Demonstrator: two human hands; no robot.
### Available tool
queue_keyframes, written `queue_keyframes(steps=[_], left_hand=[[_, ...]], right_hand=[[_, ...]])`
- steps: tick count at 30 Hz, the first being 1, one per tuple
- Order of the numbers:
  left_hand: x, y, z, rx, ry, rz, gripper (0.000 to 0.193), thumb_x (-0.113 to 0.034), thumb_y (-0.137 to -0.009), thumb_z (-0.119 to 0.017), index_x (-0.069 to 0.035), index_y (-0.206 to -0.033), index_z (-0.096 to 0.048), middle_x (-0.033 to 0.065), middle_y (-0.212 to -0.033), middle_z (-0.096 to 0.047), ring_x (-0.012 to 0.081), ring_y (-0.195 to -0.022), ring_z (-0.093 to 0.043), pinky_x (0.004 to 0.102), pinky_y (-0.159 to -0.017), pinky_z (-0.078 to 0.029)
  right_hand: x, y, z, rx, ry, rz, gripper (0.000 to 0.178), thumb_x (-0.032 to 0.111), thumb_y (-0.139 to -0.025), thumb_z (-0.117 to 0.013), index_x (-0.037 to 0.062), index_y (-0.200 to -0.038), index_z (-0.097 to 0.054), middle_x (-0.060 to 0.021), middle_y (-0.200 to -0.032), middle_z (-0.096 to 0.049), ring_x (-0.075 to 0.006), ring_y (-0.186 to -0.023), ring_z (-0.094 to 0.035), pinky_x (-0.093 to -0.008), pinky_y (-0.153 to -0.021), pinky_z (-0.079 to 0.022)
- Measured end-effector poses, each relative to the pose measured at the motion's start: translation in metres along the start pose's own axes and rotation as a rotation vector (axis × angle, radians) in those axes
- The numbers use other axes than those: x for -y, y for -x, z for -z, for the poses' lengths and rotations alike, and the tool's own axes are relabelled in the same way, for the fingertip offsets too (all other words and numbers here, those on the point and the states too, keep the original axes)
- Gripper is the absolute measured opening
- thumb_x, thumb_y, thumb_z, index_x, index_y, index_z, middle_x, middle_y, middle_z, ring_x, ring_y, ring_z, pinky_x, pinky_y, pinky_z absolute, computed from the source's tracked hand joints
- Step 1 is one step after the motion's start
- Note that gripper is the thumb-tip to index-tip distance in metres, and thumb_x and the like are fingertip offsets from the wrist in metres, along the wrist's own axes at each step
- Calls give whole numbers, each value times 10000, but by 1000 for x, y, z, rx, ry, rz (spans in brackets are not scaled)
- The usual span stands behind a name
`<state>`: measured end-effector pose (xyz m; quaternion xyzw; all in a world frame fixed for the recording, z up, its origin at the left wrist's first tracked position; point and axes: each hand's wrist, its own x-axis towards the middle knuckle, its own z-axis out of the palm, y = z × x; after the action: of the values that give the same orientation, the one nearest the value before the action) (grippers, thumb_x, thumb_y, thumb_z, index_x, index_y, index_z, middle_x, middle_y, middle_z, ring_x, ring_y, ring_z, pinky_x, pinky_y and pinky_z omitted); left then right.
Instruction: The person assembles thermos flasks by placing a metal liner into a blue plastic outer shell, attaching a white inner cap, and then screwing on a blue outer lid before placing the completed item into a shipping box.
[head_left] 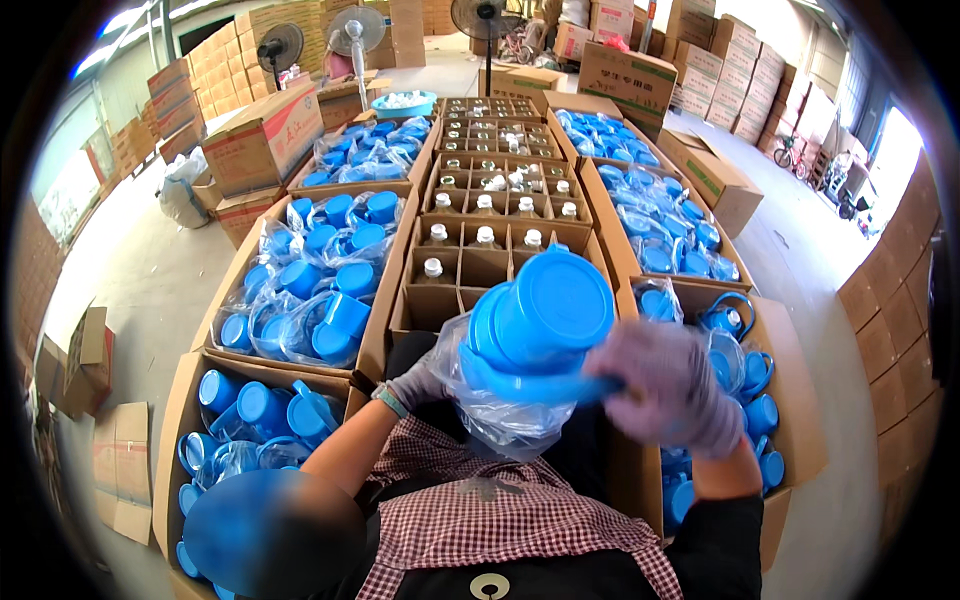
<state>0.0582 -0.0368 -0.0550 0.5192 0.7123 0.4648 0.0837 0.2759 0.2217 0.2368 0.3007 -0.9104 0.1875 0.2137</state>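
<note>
Now the left hand (416, 382) clasps a glossy blue jug (548, 305), right hand's (675, 388) grip unclear.

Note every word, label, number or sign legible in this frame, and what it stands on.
Printed wording isn't copied here, only where it stands.
Large carton, upper left: big red characters.
Carton right of centre, rear: a line of dark characters.
Stacked cartons, upper right: print too small to read.
Held blue container: no print discernible.
</note>
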Motion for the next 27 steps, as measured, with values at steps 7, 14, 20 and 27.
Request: queue_keyframes(steps=[7,14,20,27], left_hand=[[13,-23,-6,6,-62,74,781,-475,-811,-856,-55,-1405,-571,147,-1386,-643,293,-1274,-605,418,-1117,-464],[49,-5,-13,141,987,395,658,-382,-1027,-658,-28,-1535,-436,122,-1482,-559,247,-1358,-540,403,-1155,-445],[-44,15,-33,-76,575,115,696,-468,-1035,-612,-14,-1532,-433,126,-1460,-571,248,-1340,-552,401,-1114,-476],[-28,50,39,-323,825,148,829,-557,-1015,-607,-20,-1585,-335,148,-1491,-535,258,-1388,-508,398,-1070,-524]], right_hand=[[-42,133,-164,-12,92,-142,283,230,-817,-759,116,-1075,-738,-74,-1096,-689,-301,-1027,-659,-427,-872,-550],[-18,54,-161,-146,40,152,456,434,-853,-777,138,-1194,-713,-72,-1086,-687,-338,-1035,-648,-489,-901,-512],[-2,46,-141,-191,-95,57,665,575,-735,-879,89,-1172,-753,-117,-1175,-694,-369,-1128,-641,-539,-1032,-472],[-14,50,-57,-312,-608,170,497,595,-827,-806,122,-707,-712,-17,-746,-675,-226,-744,-634,-383,-779,-456]])
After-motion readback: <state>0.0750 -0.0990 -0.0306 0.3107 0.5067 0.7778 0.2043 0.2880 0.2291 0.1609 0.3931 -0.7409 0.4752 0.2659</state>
